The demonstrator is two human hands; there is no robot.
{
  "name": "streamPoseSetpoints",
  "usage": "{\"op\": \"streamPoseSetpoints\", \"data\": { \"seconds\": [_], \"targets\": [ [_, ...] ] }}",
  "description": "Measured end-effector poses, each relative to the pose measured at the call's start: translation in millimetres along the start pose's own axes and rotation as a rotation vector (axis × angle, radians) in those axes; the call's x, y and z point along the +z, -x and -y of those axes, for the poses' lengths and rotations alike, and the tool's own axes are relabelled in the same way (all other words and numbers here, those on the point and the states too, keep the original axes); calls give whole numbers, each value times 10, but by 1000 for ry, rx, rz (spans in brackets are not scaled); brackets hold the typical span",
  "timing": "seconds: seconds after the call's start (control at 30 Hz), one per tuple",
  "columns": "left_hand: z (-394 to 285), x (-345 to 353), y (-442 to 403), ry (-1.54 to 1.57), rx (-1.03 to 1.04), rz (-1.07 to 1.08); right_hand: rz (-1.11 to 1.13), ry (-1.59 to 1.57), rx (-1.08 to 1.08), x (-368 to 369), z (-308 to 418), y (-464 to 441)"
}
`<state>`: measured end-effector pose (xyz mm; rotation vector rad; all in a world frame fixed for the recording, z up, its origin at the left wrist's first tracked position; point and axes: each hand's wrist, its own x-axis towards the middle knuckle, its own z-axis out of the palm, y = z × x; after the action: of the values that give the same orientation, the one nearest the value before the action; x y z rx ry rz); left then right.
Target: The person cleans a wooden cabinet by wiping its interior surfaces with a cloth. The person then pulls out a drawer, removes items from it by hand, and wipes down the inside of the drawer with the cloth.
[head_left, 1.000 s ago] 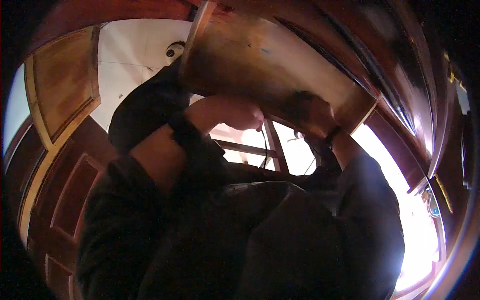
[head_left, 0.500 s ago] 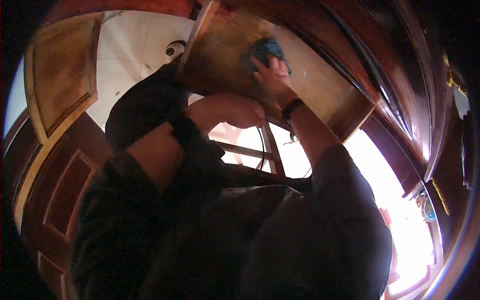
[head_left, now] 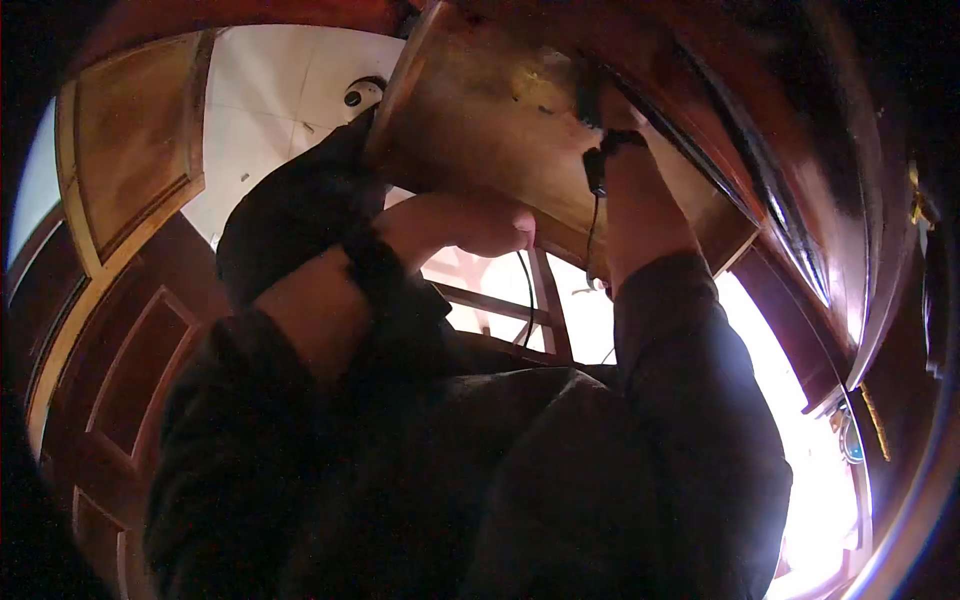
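Note:
A pale brown wooden board (head_left: 480, 150), maybe a shelf or drawer bottom, spans the upper middle. Near its far right side my right hand (head_left: 615, 105) presses a dark blue-green cloth (head_left: 588, 100) onto the surface; the fingers are mostly in shadow. A dark band (head_left: 597, 172) with a thin cable hangs at that wrist. My left hand (head_left: 490, 228) is curled at the board's near edge, its thumb side showing. Whatever its fingers hold is hidden. Close to the cloth, a yellowish patch (head_left: 540, 90) shows on the wood.
Dark glossy wood panels (head_left: 780, 170) run along the right. Panelled wooden doors (head_left: 140, 370) stand on the left. A round white fixture (head_left: 362, 93) sits on the pale tiled surface. Below the board, a black cable (head_left: 528, 300) hangs before a bright barred opening.
My right hand has slid the cloth across the board, away from me and to the right. The left hand has stayed at the near edge. The view has shifted slightly.

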<state>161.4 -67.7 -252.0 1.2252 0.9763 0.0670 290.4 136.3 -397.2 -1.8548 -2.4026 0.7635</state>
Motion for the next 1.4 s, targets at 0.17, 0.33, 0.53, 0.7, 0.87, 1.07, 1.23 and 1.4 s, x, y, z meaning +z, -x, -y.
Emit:
{"op": "streamPoseSetpoints", "data": {
  "seconds": [0.17, 0.33, 0.53, 0.7, 0.87, 1.07, 1.23, 1.4],
  "targets": [
    [-40, -138, 52, -4, 10, -57, 36, -34, 203, -555, -550, 344],
    [47, -1, -13, 16, 140, -174, 129, 627, -289, -330, -1389, 821],
    [47, 55, -100, -32, 198, -122, 420, 413, -846, 212, -1082, 1346],
    [139, 89, -113, 34, 190, -126, 174, 386, -1034, 399, 101, 722],
    [195, 69, -35, 85, 69, -180, 485, -106, -700, 762, -153, -225],
    [203, 43, -36, 119, -17, -103, 161, -323, -359, 84, -431, -195],
    [54, -47, 43, 52, 60, -105, 29, -105, -226, -430, -1398, 43],
    [96, 14, -29, 62, 45, -85, -76, 92, -101, -893, -2157, 192]
  ]
}}
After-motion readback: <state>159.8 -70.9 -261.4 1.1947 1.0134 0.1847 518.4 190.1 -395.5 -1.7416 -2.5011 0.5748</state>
